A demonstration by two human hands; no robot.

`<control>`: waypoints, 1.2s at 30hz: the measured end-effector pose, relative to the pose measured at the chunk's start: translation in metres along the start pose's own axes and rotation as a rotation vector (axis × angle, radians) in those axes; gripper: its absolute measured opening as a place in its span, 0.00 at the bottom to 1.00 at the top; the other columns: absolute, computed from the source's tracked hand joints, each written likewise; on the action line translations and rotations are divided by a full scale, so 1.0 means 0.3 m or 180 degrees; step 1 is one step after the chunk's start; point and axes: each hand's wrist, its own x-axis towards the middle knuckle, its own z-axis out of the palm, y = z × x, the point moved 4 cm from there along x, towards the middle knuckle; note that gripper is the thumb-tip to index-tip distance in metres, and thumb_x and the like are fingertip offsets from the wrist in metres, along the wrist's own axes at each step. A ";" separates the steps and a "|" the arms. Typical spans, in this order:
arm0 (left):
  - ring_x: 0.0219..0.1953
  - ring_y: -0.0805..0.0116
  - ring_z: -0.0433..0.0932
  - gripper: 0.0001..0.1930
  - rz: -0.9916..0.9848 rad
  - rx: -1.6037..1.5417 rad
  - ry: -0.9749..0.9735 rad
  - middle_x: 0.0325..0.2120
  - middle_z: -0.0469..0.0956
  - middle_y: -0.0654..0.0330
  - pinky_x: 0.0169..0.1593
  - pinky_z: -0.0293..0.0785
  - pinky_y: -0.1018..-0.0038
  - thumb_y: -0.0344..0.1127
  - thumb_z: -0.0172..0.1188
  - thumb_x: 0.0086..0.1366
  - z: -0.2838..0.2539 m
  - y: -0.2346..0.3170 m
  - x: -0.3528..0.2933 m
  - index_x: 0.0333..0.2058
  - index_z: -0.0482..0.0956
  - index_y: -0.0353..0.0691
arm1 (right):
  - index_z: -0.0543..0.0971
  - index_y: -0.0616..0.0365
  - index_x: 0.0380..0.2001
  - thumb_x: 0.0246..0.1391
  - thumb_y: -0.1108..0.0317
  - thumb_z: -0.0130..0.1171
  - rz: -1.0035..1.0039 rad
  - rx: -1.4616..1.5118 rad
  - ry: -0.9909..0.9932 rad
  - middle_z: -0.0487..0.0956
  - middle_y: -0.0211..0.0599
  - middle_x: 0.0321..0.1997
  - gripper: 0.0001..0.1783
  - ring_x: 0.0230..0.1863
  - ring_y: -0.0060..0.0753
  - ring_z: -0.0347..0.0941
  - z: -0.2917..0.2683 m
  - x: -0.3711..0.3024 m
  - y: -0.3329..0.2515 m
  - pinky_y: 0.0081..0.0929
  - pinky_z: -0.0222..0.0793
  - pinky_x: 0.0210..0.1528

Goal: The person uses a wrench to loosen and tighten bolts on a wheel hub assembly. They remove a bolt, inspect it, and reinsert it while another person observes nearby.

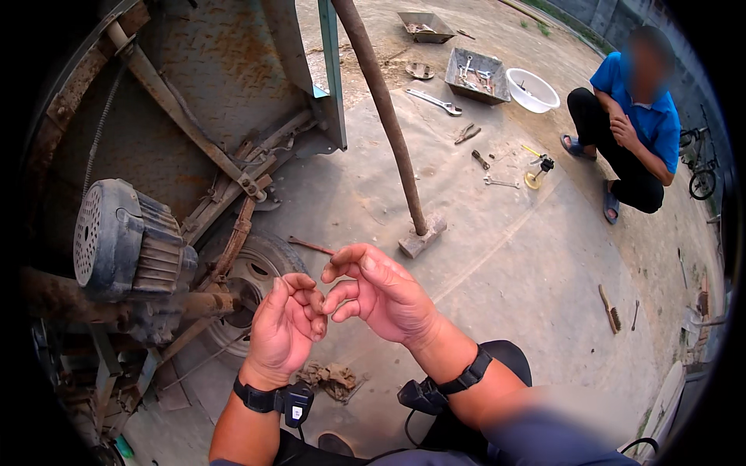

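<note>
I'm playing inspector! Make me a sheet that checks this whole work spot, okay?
Surface: grey ground sheet, creased and dusty.
Job's things: dirty finned motor at left; wheel just beyond the hands.
Clutter: hammer standing head down; adjustable wrench, pliers, wire brush and crumpled rag lying about.
Grip: left hand and right hand close together, fingers bent; nothing seen held.
Cables: black cable below the left wrist device.
Surroundings: squatting person in blue; bicycle behind.
</note>
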 end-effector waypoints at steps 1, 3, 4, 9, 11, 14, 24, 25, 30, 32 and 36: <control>0.24 0.67 0.76 0.27 0.0015 -0.0026 -0.0360 0.32 0.78 0.54 0.29 0.72 0.75 0.60 0.47 0.72 0.044 0.015 -0.021 0.47 0.72 0.38 | 0.70 0.60 0.53 0.68 0.53 0.50 -0.0113 -0.0044 -0.0614 0.76 0.45 0.46 0.22 0.40 0.42 0.82 0.044 -0.015 -0.044 0.32 0.81 0.40; 0.25 0.66 0.77 0.32 0.0347 0.0152 -0.1251 0.34 0.77 0.52 0.30 0.74 0.74 0.65 0.47 0.70 0.087 0.081 -0.031 0.48 0.70 0.37 | 0.71 0.62 0.52 0.68 0.48 0.49 -0.0346 -0.0241 -0.1357 0.77 0.46 0.45 0.26 0.40 0.42 0.82 0.101 -0.033 -0.097 0.31 0.81 0.39; 0.25 0.66 0.77 0.31 0.0427 0.0135 -0.1330 0.34 0.77 0.52 0.30 0.74 0.74 0.65 0.47 0.70 0.103 0.097 -0.028 0.47 0.70 0.37 | 0.71 0.62 0.52 0.68 0.48 0.48 -0.0231 -0.0218 -0.1008 0.77 0.46 0.45 0.26 0.39 0.41 0.82 0.073 -0.027 -0.091 0.31 0.81 0.38; 0.24 0.67 0.77 0.27 0.0272 0.0106 -0.0171 0.31 0.78 0.54 0.27 0.72 0.76 0.61 0.45 0.73 0.020 0.032 0.004 0.43 0.72 0.39 | 0.73 0.62 0.48 0.69 0.43 0.43 0.0127 -0.0199 0.0428 0.78 0.39 0.40 0.29 0.34 0.33 0.81 -0.099 -0.010 -0.021 0.25 0.79 0.34; 0.23 0.69 0.76 0.23 0.0147 0.0256 0.0187 0.27 0.78 0.57 0.26 0.71 0.77 0.55 0.42 0.76 0.022 0.017 0.005 0.42 0.73 0.40 | 0.73 0.60 0.46 0.69 0.45 0.45 0.0230 -0.0116 0.0699 0.78 0.35 0.39 0.26 0.33 0.28 0.80 -0.132 -0.011 0.008 0.21 0.78 0.31; 0.21 0.70 0.76 0.21 -0.0013 0.0476 0.0441 0.25 0.78 0.58 0.24 0.70 0.78 0.53 0.42 0.77 0.009 -0.009 0.016 0.41 0.74 0.40 | 0.74 0.58 0.46 0.69 0.49 0.48 0.0347 -0.0453 0.0920 0.78 0.35 0.39 0.21 0.33 0.27 0.80 -0.133 -0.011 0.026 0.20 0.77 0.30; 0.20 0.69 0.76 0.19 -0.0197 0.0651 0.0762 0.23 0.78 0.58 0.22 0.69 0.77 0.48 0.42 0.77 -0.012 -0.065 0.016 0.39 0.72 0.37 | 0.74 0.52 0.45 0.65 0.59 0.56 0.0461 -0.0408 0.1097 0.77 0.30 0.37 0.11 0.27 0.21 0.78 -0.145 -0.010 0.070 0.17 0.73 0.26; 0.20 0.69 0.76 0.19 -0.0193 0.0665 0.0759 0.23 0.78 0.58 0.22 0.69 0.77 0.48 0.42 0.77 -0.012 -0.068 0.016 0.39 0.72 0.37 | 0.74 0.51 0.45 0.65 0.59 0.56 0.0478 -0.0432 0.1111 0.77 0.29 0.37 0.11 0.27 0.20 0.78 -0.146 -0.010 0.072 0.16 0.72 0.26; 0.19 0.71 0.75 0.19 -0.0134 0.0741 0.0784 0.22 0.78 0.59 0.21 0.70 0.79 0.48 0.43 0.77 0.002 -0.071 0.015 0.37 0.74 0.39 | 0.73 0.51 0.46 0.65 0.59 0.56 0.0496 -0.0421 0.1111 0.77 0.30 0.37 0.11 0.27 0.20 0.77 -0.145 -0.012 0.079 0.16 0.72 0.26; 0.19 0.71 0.75 0.19 -0.0134 0.0739 0.0767 0.21 0.77 0.60 0.21 0.69 0.79 0.48 0.42 0.77 0.005 -0.074 0.016 0.37 0.74 0.39 | 0.73 0.51 0.46 0.65 0.59 0.56 0.0504 -0.0418 0.1126 0.77 0.30 0.37 0.11 0.26 0.20 0.77 -0.140 -0.013 0.078 0.15 0.71 0.26; 0.20 0.69 0.75 0.20 -0.0150 0.0734 0.0723 0.23 0.77 0.57 0.22 0.69 0.77 0.48 0.41 0.77 0.000 -0.078 0.016 0.38 0.72 0.37 | 0.74 0.53 0.46 0.66 0.59 0.55 0.0503 -0.0388 0.1100 0.77 0.29 0.37 0.12 0.28 0.20 0.78 -0.137 -0.016 0.078 0.16 0.73 0.27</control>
